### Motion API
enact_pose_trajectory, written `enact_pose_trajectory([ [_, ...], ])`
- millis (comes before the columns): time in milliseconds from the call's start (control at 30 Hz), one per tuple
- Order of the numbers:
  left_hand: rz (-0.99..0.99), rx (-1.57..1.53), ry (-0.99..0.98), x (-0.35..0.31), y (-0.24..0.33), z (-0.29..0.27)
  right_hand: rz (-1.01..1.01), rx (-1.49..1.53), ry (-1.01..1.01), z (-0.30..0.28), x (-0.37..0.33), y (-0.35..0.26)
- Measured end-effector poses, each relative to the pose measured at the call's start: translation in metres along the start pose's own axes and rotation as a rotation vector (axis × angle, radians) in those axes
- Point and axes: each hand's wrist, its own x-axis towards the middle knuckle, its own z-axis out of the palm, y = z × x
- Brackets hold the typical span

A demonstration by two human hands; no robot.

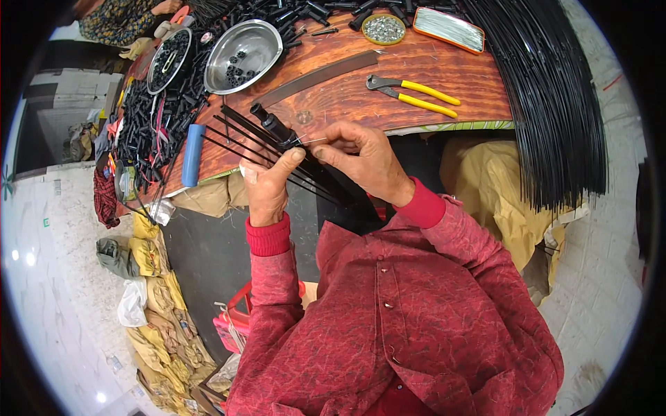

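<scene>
My left hand (268, 188) is closed around a black plastic umbrella runner (275, 127), its thumb pressed near the lower collar. Several thin black ribs (236, 147) fan out from between its fingers, crossing below the runner. A pale wrap covers part of one left finger. Close by on the right, my right hand (369, 158) pinches a thin silvery wire (312, 141) between thumb and forefinger. The wire's other end reaches the runner's collar; whether it passes through cannot be seen. The lower ribs disappear into the dark area by my jacket.
Yellow-handled pliers (416, 97) and a flat metal bar (319, 76) lie on the wooden table (472, 80). Beyond are steel bowls (267, 47), a dish of small metal pieces (383, 29) and a wire tray (449, 31). Black rods (548, 104) overhang the right edge. Another person's hand (166, 7) shows far left.
</scene>
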Motion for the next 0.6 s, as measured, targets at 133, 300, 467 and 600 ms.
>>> enact_pose_trajectory([
  [133, -0.001, 0.022, 0.013, 0.001, 0.000, 0.000, -0.093, -0.009, 0.087, 0.003, -0.003, -0.011],
  [300, 0.025, 0.023, 0.029, 0.001, 0.006, 0.013, -0.182, -0.197, 0.146, 0.000, -0.002, -0.014],
  [467, 0.018, 0.038, 0.043, 0.000, 0.006, 0.016, -0.561, -0.466, 0.259, 0.004, 0.000, -0.020],
  [600, 0.047, 0.071, 0.068, -0.002, 0.010, 0.021, -0.655, -0.685, 0.232, -0.001, 0.006, -0.036],
])
